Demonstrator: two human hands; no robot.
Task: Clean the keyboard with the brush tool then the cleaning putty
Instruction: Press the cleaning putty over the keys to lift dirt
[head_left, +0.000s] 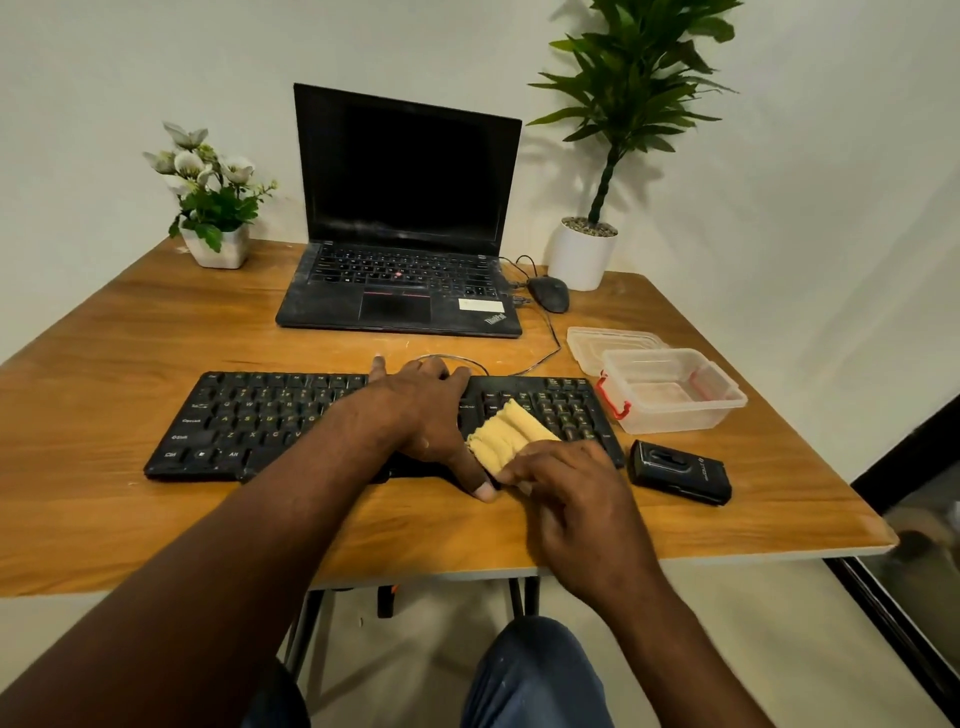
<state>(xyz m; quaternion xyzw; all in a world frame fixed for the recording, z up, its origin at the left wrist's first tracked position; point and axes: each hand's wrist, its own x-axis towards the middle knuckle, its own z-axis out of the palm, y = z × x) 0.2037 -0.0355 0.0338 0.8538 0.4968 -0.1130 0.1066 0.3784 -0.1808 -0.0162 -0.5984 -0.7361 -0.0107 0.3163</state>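
Pinching putty (511, 434) end in right grip (571, 488)

Keyboard (249, 426) middle under the left hand (415, 410), near end of putty (506, 431) beneath the right hand (576, 493)

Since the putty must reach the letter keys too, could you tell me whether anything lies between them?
Yes: the left hand rests across the middle of the keyboard, directly left of the putty that the right hand pinches.
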